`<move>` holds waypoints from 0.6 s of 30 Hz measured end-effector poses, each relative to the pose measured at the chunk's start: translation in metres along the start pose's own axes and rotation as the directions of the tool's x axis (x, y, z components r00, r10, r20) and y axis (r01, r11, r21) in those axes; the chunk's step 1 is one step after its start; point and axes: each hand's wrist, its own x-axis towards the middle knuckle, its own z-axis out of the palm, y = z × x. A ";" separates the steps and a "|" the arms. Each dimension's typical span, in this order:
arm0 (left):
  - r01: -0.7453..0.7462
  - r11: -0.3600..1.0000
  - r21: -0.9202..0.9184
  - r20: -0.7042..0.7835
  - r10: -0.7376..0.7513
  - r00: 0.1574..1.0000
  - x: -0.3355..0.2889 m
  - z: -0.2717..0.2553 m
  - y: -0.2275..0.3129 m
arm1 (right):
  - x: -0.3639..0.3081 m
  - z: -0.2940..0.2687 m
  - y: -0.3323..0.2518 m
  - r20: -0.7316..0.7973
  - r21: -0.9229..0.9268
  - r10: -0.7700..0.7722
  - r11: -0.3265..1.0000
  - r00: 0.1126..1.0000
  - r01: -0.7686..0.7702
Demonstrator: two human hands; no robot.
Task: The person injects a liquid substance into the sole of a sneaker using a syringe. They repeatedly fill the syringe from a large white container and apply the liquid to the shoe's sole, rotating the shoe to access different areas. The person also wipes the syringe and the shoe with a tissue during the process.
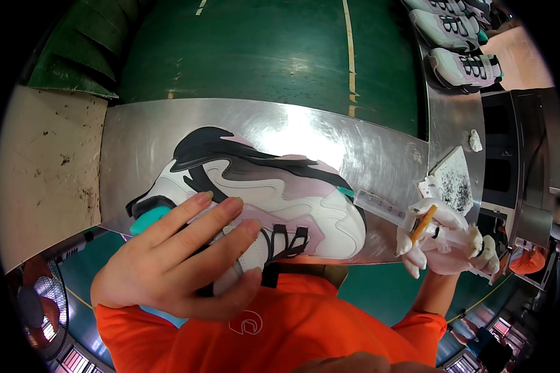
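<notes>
A white, lilac and black sneaker (280, 186) lies on its side on the metal worktop, its black sole edge facing away from me and its toe to the right. My left hand (186, 261) grips it around the collar and tongue, bare fingers spread over the upper. Turquoise lining (148, 221) shows at the heel opening. My right hand (438, 239), in a white glove, is closed around a thin orange-yellow stick (424, 224), right of the toe. A clear plastic strip (379, 207) reaches from the glove toward the toe; whether the hand holds it is unclear.
Beyond the metal worktop (143, 130) runs a green belt surface (261, 56) with pale lines. More sneakers (466, 68) stand at the far right. A black-smudged white pad (452, 180) and a crumpled white scrap (475, 140) lie near my right hand. A stained beige panel (56, 168) borders the left.
</notes>
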 end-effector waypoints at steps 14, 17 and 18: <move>0.063 0.992 0.105 0.038 -0.068 0.997 0.008 -0.002 0.012 | -0.024 -0.003 0.024 -0.098 -0.003 -0.060 0.998 0.993 0.060; 0.041 0.988 0.148 0.043 -0.047 0.998 0.005 0.002 0.016 | -0.031 -0.013 0.038 0.003 0.039 -0.162 0.986 0.987 0.162; 0.042 0.987 0.157 0.047 -0.050 0.998 0.003 0.003 0.019 | -0.033 -0.016 0.041 0.021 0.058 -0.183 0.982 0.983 0.181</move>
